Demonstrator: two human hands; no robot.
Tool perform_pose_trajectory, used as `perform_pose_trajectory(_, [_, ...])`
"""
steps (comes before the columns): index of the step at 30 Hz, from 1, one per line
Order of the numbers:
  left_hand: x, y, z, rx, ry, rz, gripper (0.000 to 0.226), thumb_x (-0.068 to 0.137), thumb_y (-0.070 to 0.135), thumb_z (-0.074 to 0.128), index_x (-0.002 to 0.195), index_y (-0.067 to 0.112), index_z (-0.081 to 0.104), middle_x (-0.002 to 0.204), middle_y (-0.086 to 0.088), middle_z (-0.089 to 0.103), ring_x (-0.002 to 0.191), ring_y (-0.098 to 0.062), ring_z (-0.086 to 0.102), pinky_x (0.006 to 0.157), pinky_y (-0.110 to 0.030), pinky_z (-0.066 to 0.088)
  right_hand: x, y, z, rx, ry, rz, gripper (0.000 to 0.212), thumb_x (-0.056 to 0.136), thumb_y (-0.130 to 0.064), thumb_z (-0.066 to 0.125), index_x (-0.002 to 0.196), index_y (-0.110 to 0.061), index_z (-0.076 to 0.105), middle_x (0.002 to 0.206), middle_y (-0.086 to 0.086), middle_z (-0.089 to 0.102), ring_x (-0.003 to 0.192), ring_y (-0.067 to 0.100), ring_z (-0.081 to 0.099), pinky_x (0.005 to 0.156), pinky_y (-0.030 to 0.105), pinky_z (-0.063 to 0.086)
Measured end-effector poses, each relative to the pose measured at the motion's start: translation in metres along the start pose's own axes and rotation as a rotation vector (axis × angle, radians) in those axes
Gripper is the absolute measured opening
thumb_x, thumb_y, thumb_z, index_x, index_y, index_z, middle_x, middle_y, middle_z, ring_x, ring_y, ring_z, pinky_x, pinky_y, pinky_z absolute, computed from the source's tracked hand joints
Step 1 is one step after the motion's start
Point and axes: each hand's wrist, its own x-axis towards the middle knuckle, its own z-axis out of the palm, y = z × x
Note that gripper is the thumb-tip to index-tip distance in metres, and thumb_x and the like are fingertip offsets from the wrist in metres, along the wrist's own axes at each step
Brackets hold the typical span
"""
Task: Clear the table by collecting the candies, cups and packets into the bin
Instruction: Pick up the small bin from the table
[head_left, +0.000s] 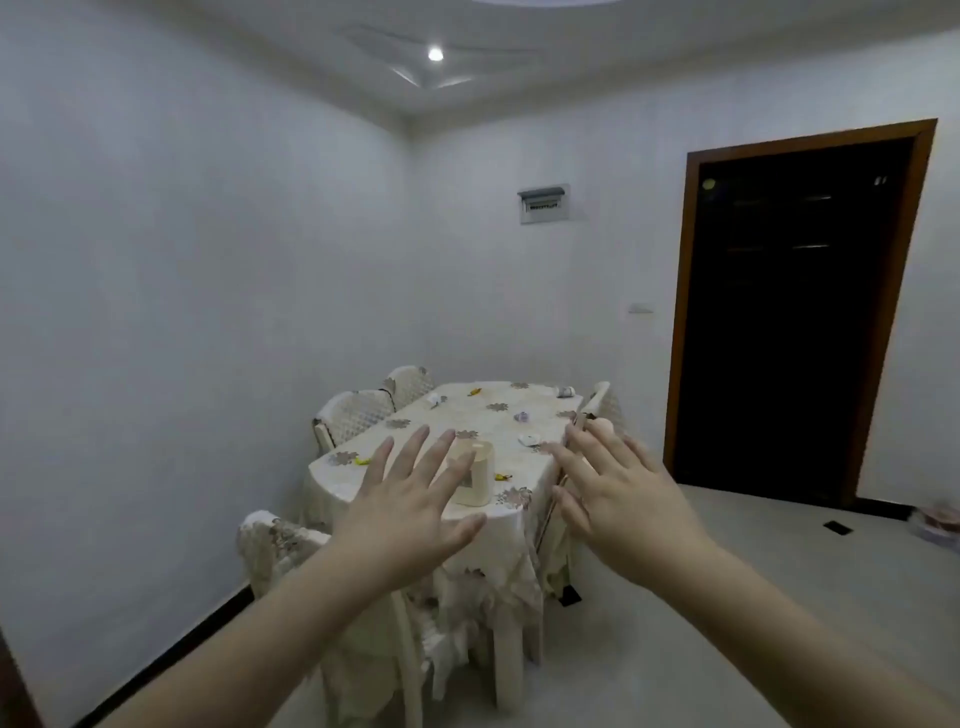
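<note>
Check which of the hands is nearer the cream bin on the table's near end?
Left, as seen in the image. The left hand overlaps the cream bin, its fingers crossing the bin's left side. The right hand is off to the bin's right, apart. True depth is unclear.

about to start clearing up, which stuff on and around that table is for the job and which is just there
For the job:
small cream plastic bin
yellow-wrapped candies
tipped white paper cup
small white round item, possibly a cup
purple crumpled packet

Just there:
floral cream tablecloth
lace-covered chairs
dark wooden door
grey wall fuse box
</note>
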Motion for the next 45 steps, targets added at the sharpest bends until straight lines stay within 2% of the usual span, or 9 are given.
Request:
perform_pose_trajectory(5, [0.056,0.018,0.017,0.020,0.011,-0.035,0.075,0.094,0.071,0.011,0.158,0.038,-0.008,0.167,0.008,-0.021,0.151,-0.016,-0.026,0.121,-0.047,-0.016,0.027,0.062,0.026,0.045,-0.005,0.051,0.059,0.096,-0.052,0.012,0.151,-0.030,0.009,0.161,-0.005,0.004,0.147,0.013,-0.005,0.119,0.038,-0.001])
perform_pose_trajectory(10, [0.088,0.029,0.036,0.088,0.037,-0.059,0.077,0.090,0.073,0.004,0.159,0.038,-0.005,0.168,0.006,-0.016,0.153,-0.020,-0.022,0.122,-0.047,-0.014,0.055,0.087,0.059,0.085,-0.023,0.033,0.059,0.096,-0.053,0.012,0.151,-0.031,0.010,0.161,-0.004,0.009,0.147,0.013,0.000,0.119,0.038,0.002])
perform_pose_trajectory(13, [0.099,0.029,0.047,0.059,0.090,-0.085,0.084,0.082,0.076,-0.005,0.158,0.041,-0.001,0.169,0.009,-0.010,0.154,-0.019,-0.017,0.119,-0.043,-0.017,0.073,0.089,0.081,0.129,-0.017,0.017,0.059,0.096,-0.054,0.011,0.151,-0.032,0.009,0.161,-0.005,0.009,0.147,0.013,0.000,0.118,0.037,0.001])
perform_pose_trajectory(20, [0.145,-0.011,0.097,0.023,0.010,-0.122,0.074,0.092,0.071,0.007,0.157,0.042,-0.009,0.169,0.007,-0.010,0.154,-0.019,-0.016,0.123,-0.042,-0.009,0.137,0.075,0.138,0.182,-0.034,-0.005,0.060,0.095,-0.057,0.011,0.150,-0.035,0.010,0.160,-0.005,0.010,0.147,0.014,0.002,0.117,0.037,0.001])
perform_pose_trajectory(33, [0.252,-0.134,0.197,-0.065,0.001,-0.097,0.077,0.092,0.071,0.012,0.160,0.037,0.002,0.170,0.006,-0.003,0.155,-0.020,-0.010,0.124,-0.043,-0.004,0.281,0.030,0.232,0.114,-0.104,-0.031,0.059,0.095,-0.055,0.013,0.150,-0.033,0.013,0.160,-0.005,0.013,0.147,0.013,0.007,0.118,0.038,0.008])
perform_pose_trajectory(38, [0.296,-0.145,0.245,-0.138,-0.032,-0.060,0.082,0.084,0.073,0.002,0.159,0.040,0.005,0.170,0.006,0.000,0.155,-0.021,-0.006,0.122,-0.041,-0.006,0.312,0.031,0.269,0.126,-0.139,0.002,0.057,0.097,-0.053,0.018,0.150,-0.033,0.013,0.160,-0.008,0.015,0.146,0.014,0.009,0.118,0.038,0.010])
perform_pose_trajectory(45, [0.365,-0.137,0.326,-0.194,-0.096,-0.063,0.083,0.082,0.073,0.005,0.158,0.039,0.009,0.170,0.006,0.001,0.156,-0.021,-0.005,0.122,-0.041,-0.003,0.355,0.062,0.337,0.074,-0.165,0.039,0.056,0.097,-0.050,0.025,0.148,-0.028,0.026,0.155,-0.004,0.029,0.142,0.018,0.024,0.113,0.040,0.024])
